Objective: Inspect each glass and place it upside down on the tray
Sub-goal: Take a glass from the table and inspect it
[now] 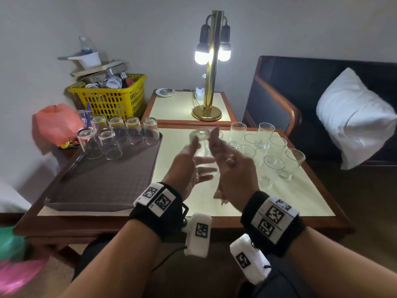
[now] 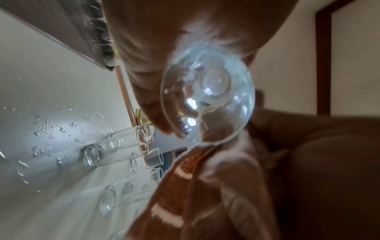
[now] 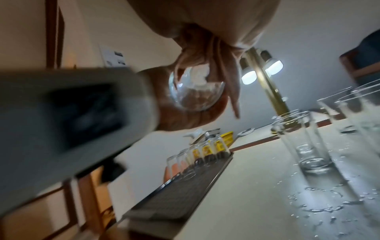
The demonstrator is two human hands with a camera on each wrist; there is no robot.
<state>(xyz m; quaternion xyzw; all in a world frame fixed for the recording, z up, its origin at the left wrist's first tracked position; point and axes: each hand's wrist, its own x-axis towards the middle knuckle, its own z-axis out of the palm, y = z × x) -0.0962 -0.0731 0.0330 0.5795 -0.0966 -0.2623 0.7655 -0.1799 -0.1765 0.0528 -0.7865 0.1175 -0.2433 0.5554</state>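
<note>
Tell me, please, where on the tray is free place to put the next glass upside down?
The tray is bare from the two nearer inverted glasses down to its near rim. Its far edge is crowded. The held glass is between left hand and right hand.

Held glass [image 1: 202,147] — blurred by motion in the head view; wall partly hidden by left hand [image 1: 185,166] and right hand [image 1: 233,168]. Whether fingers are curled round it cannot be told there. Plastic bags at 8 o'clock [image 1: 15,261] cut off by the frame edge and smeared. In the right wrist view, a grey device [image 3: 68,116] at 9 o'clock is blurred — markings unreadable. Basket contents [image 1: 107,81] too small to be identified.
</note>
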